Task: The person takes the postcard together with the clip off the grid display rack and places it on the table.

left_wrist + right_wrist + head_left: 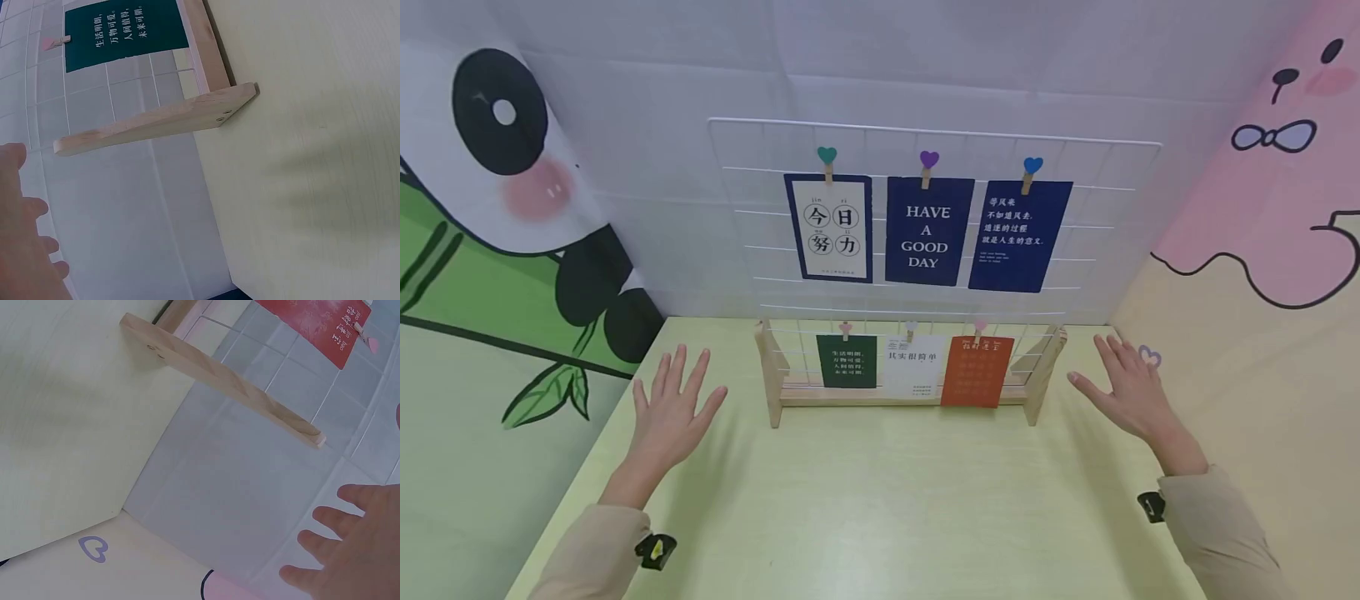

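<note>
Both hands are held out with fingers spread, touching nothing. My left hand (668, 417) hovers left of a white wire grid rack (745, 225) on a wooden stand (1037, 379); my right hand (1131, 392) hovers to its right. Heart-topped clothespins clip cards to the grid in two rows. On top hang a white card with a blue border (835, 260), a blue "HAVE A GOOD DAY" card (928, 229) and a blue card with Chinese text (1018, 258). Below are a green card (848, 362), a white card (912, 371) and a red card (977, 375).
The rack stands at the back of a pale wood-grain table (895, 500). Behind it is a whitish cloth backdrop (925, 67). Cartoon-printed panels flank the table, a green and white one (475, 275) at left and a pink one (1285, 217) at right.
</note>
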A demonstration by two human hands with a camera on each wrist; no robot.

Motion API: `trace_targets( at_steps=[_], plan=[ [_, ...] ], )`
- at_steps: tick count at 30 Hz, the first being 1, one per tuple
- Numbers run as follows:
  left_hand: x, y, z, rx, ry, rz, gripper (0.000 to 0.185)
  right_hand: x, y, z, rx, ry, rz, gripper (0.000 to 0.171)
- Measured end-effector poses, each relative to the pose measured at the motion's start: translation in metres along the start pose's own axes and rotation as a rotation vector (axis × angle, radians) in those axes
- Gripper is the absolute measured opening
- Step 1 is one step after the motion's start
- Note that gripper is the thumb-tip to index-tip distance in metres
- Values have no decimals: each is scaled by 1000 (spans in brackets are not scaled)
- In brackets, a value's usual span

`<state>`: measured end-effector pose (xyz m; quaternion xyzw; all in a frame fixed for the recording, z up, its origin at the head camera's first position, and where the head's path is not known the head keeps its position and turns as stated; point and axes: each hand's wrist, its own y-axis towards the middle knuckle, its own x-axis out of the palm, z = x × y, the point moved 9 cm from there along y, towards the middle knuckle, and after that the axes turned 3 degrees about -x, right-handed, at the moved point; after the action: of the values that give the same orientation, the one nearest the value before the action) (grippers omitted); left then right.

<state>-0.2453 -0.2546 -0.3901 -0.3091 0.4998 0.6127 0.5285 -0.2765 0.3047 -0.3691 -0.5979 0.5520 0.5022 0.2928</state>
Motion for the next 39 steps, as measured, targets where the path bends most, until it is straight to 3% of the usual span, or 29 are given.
trace_targets(
  at_steps=[4, 8, 15, 24, 29, 31, 37, 39],
  plan=[
    [-1, 0, 0, -2, -10, 14, 62, -1, 1, -2, -29, 7, 28, 75],
    [-8, 0, 3, 18, -29, 79, 58, -5, 2, -4, -79, 27, 75, 71],
    [-23, 0, 5, 12, -189, 185, 47, -14, 1, -3, -77, 207, 158, 58],
    [-25, 3, -1, -135, -503, 177, 40, -20, 0, -4, 35, 426, 272, 43],
    [-22, 4, 0, -174, -580, 147, 42, -17, 0, 1, 100, 477, 323, 39],
    [-13, 6, -9, -188, -624, 126, 43, -16, 0, 1, 118, 499, 334, 39],
    [50, 24, -74, -156, -905, 103, 39, -14, 1, 2, 148, 588, 359, 40],
    [59, 27, -81, -155, -962, 103, 38, -12, 1, 1, 165, 618, 354, 41]
  ],
)
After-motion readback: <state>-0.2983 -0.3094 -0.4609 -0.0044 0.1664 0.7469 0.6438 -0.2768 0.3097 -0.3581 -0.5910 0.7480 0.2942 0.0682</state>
